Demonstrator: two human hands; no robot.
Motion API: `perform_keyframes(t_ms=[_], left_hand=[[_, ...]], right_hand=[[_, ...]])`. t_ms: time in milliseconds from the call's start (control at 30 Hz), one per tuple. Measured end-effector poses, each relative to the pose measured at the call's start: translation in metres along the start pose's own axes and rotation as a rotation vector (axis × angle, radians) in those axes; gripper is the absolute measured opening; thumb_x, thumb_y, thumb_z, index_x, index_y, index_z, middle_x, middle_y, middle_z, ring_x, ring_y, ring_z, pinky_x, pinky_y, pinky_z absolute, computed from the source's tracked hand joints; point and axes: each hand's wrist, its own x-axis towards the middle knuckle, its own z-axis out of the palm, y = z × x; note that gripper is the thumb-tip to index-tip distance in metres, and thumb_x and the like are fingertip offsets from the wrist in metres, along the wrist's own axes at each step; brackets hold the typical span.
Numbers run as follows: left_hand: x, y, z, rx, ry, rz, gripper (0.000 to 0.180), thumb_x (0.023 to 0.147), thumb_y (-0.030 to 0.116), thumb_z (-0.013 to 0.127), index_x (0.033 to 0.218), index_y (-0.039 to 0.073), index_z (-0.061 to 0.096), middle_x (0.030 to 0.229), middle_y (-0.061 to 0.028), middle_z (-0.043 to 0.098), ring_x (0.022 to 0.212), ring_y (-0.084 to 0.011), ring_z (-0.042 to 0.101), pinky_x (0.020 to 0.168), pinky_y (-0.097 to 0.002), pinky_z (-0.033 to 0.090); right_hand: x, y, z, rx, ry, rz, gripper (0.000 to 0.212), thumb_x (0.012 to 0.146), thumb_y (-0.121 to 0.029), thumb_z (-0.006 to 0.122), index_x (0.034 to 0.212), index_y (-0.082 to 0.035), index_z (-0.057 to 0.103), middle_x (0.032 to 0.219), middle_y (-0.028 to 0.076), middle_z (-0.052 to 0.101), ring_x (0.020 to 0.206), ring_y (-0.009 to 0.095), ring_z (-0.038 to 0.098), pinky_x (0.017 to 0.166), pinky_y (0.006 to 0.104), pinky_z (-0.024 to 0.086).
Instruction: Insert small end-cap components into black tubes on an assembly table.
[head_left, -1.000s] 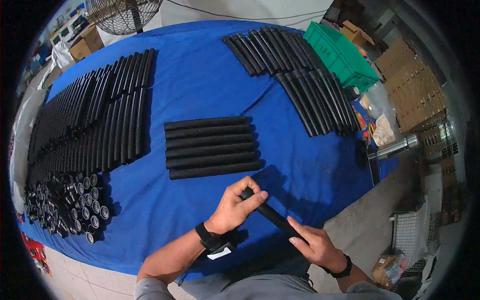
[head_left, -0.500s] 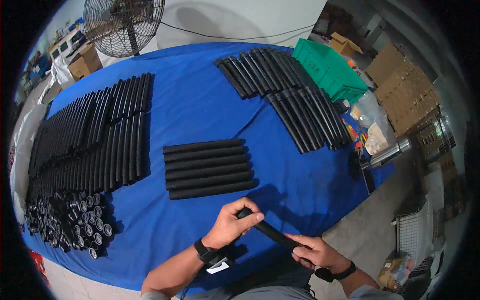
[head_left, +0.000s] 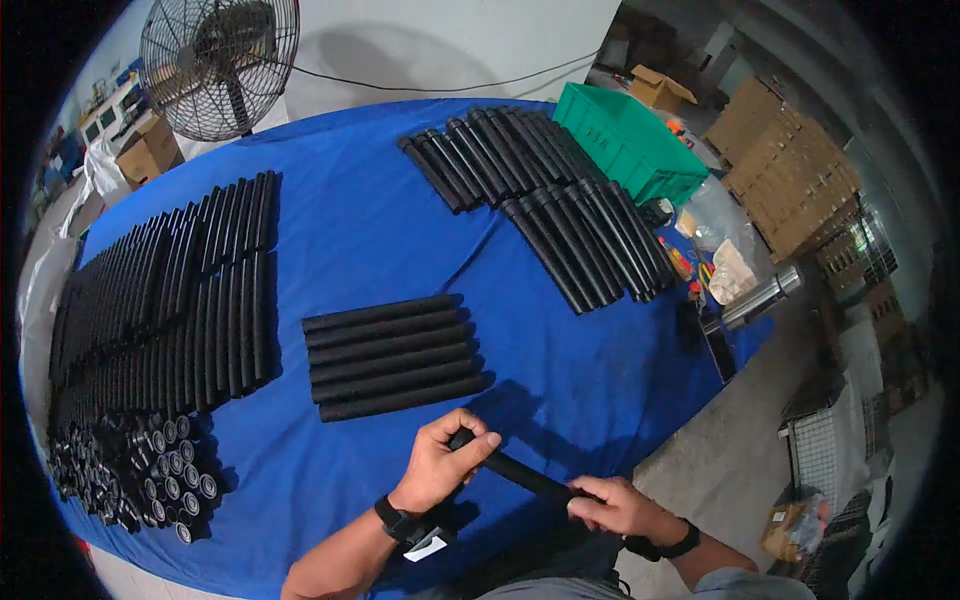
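Note:
A black tube slants above the front edge of the blue-covered table, held between both hands. My left hand is closed round its upper left end, thumb along the top. At the lower right end, my right hand grips it with fingers and thumb pinched together; that end is partly hidden. Just beyond the hands lies a short row of several matching black tubes, side by side on the blue cloth.
Many black tubes lie at the left, with a heap of round black caps nearer me. More tubes, with collared ends, lie back right beside a green crate. A metal cylinder sits at the right edge. A fan stands behind.
The whole view has shifted slightly, so the table contents appear further left and lower. Both hands still hold the tube; the right hand's fingers have shifted a little on its end.

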Motion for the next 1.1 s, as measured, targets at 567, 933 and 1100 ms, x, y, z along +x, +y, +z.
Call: perform_keyframes(t_ms=[567, 933, 1100], left_hand=[[-0.002, 0.005, 0.000, 0.009, 0.141, 0.029, 0.018, 0.093, 0.016, 0.067, 0.084, 0.006, 0.056, 0.060, 0.0040, 0.051, 0.049, -0.0031, 0.044, 0.044, -0.0201, 0.033], [-0.002, 0.009, 0.002, -0.091, 0.087, -0.049, 0.018, 0.093, 0.019, 0.067, 0.084, 0.007, 0.057, 0.060, 0.0045, 0.051, 0.048, -0.0025, 0.044, 0.043, -0.0205, 0.031], [0.004, 0.001, 0.001, -0.028, 0.079, -0.027, 0.016, 0.093, 0.018, 0.067, 0.086, 0.007, 0.058, 0.059, 0.0047, 0.050, 0.047, -0.0023, 0.043, 0.042, -0.0208, 0.030]], right_hand=[[0.006, -0.007, 0.023, -0.748, 0.508, -0.637, 0.037, 0.087, -0.027, 0.073, 0.111, -0.002, 0.062, 0.094, 0.016, 0.066, 0.078, 0.033, 0.067, 0.065, 0.0375, 0.052], [0.001, -0.005, -0.003, -0.147, 0.096, -0.200, 0.036, 0.090, -0.024, 0.071, 0.114, 0.000, 0.061, 0.089, 0.014, 0.066, 0.074, 0.022, 0.066, 0.070, 0.0341, 0.052], [0.005, -0.008, 0.025, -0.606, 0.482, -0.668, 0.028, 0.091, -0.023, 0.070, 0.106, -0.001, 0.063, 0.080, 0.010, 0.065, 0.070, 0.016, 0.063, 0.062, 0.0288, 0.049]])
